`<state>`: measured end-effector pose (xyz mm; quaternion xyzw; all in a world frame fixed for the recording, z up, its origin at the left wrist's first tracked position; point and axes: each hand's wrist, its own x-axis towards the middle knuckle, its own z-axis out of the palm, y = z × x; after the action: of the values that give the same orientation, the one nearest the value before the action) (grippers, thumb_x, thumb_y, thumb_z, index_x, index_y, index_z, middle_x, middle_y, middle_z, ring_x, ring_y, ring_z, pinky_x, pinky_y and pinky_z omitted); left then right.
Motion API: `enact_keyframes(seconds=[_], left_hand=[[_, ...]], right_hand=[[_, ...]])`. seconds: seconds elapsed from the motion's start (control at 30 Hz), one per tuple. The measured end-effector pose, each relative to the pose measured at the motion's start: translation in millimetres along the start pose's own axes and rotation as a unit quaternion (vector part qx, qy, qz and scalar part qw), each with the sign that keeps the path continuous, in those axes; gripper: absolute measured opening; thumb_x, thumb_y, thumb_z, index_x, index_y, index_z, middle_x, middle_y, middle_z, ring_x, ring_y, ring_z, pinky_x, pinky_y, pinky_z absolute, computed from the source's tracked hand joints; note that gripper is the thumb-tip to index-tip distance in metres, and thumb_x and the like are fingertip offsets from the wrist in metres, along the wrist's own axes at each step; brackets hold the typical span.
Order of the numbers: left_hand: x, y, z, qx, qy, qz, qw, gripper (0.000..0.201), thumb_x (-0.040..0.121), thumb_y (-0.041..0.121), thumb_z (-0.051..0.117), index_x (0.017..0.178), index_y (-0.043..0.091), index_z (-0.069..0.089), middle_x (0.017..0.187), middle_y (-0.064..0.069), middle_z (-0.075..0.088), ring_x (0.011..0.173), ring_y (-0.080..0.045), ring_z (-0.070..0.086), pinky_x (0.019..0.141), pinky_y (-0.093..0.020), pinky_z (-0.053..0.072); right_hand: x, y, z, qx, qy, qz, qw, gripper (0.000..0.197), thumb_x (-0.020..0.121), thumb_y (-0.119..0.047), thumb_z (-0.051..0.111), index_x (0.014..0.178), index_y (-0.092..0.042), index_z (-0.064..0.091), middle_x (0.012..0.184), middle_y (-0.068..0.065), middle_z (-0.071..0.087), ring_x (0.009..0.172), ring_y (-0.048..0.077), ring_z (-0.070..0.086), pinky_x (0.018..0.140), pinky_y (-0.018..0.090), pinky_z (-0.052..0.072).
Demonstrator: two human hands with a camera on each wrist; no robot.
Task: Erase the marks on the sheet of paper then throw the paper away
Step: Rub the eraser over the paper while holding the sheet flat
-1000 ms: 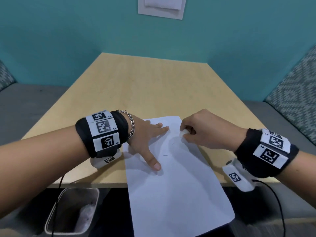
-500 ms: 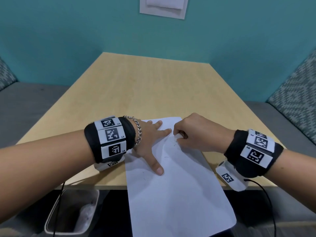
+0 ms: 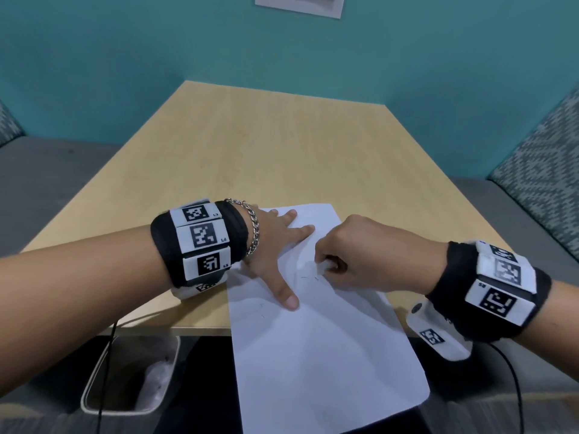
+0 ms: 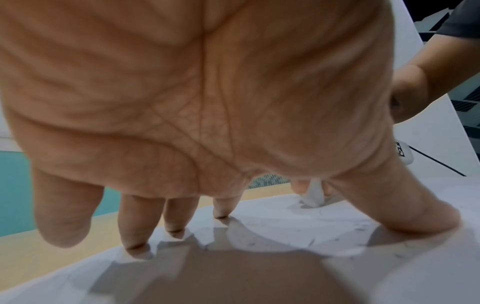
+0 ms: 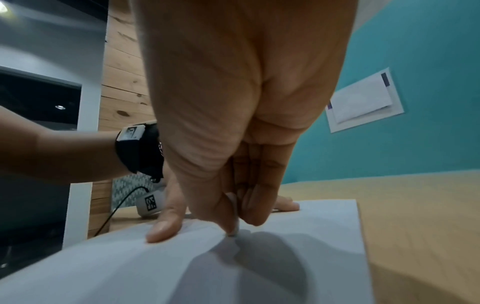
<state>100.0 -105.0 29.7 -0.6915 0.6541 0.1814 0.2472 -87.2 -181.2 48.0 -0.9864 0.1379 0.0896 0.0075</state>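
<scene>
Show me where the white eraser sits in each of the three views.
Head: eraser mid-frame, pinched by the right hand.
Left wrist: lower right, between index finger and thumb, tip on paper.
Right wrist: sliver at the fingertips.
Shared landmark: left thumb flat beside it.

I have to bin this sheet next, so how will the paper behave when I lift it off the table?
Probably floppy: the paper overhangs the table edge and ripples near the eraser. Likely very light, and it may slide, since the left hand presses it flat.
</scene>
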Motion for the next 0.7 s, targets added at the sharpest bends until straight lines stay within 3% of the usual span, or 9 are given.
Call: enact_keyframes(seconds=[0.1, 0.27, 0.4, 0.53, 0.6, 0.7], left_hand=[[0, 1, -1, 0.0, -0.001, 0.0, 1.0, 0.146, 0.059, 0.097, 0.066, 0.162, 0.044, -0.023, 0.175, -0.001, -0.02, 0.163, -0.034, 0.004, 0.127, -0.063, 0.014], [0, 1, 0, 0.002, -0.006, -0.008, 1.0, 0.148, 0.057, 0.099, 0.065, 0.16, 0.044, -0.025, 0.174, 0.0, -0.023, 0.163, -0.034, 0.0, 0.127, -0.064, 0.012], [-2, 2, -2, 0.0, -0.007, -0.006, 1.0, 0.147, 0.058, 0.098, 0.065, 0.161, 0.044, -0.024, 0.175, 0.0, -0.022, 0.163, -0.032, 0.0, 0.127, -0.065, 0.013], [-4, 2, -2, -0.002, -0.009, -0.01, 1.0, 0.145, 0.06, 0.097, 0.066, 0.161, 0.043, -0.023, 0.174, 0.0, -0.022, 0.163, -0.033, -0.001, 0.127, -0.064, 0.011], [-5, 3, -2, -0.003, -0.007, -0.008, 1.0, 0.145, 0.061, 0.097, 0.066, 0.162, 0.043, -0.023, 0.174, 0.0, -0.022, 0.163, -0.032, 0.001, 0.127, -0.063, 0.013], [-8, 2, -1, -0.008, 0.001, -0.002, 1.0, 0.145, 0.063, 0.096, 0.065, 0.162, 0.04, -0.023, 0.175, -0.002, -0.021, 0.163, -0.032, 0.002, 0.127, -0.061, 0.015]], right_hand=[[1, 3, 0, -0.01, 0.017, 0.028, 0.999, 0.011, 0.09, -0.022, 0.054, 0.085, -0.02, 0.064, 0.073, -0.001, 0.063, 0.067, 0.023, 0.052, 0.064, 0.045, 0.055], [-5, -11, 1, -0.018, -0.006, 0.0, 1.0, 0.016, 0.092, -0.023, 0.052, 0.082, -0.018, 0.063, 0.071, 0.002, 0.061, 0.061, 0.02, 0.044, 0.06, 0.04, 0.048], [0, 4, 1, -0.001, 0.029, 0.04, 0.999, 0.015, 0.089, -0.022, 0.052, 0.085, -0.02, 0.066, 0.07, -0.001, 0.064, 0.065, 0.023, 0.055, 0.063, 0.045, 0.056], [-8, -9, 0, 0.033, -0.003, -0.018, 0.999, 0.013, 0.09, -0.021, 0.057, 0.078, -0.019, 0.063, 0.065, 0.0, 0.059, 0.058, 0.018, 0.042, 0.056, 0.033, 0.043], [-9, -3, -4, 0.047, 0.014, -0.009, 0.999, 0.011, 0.09, -0.022, 0.061, 0.085, -0.023, 0.07, 0.067, -0.005, 0.063, 0.061, 0.014, 0.051, 0.058, 0.029, 0.048], [-14, 4, -5, 0.07, 0.017, 0.021, 0.997, 0.015, 0.093, -0.026, 0.063, 0.102, -0.024, 0.075, 0.073, -0.011, 0.068, 0.069, 0.008, 0.059, 0.069, 0.033, 0.055]])
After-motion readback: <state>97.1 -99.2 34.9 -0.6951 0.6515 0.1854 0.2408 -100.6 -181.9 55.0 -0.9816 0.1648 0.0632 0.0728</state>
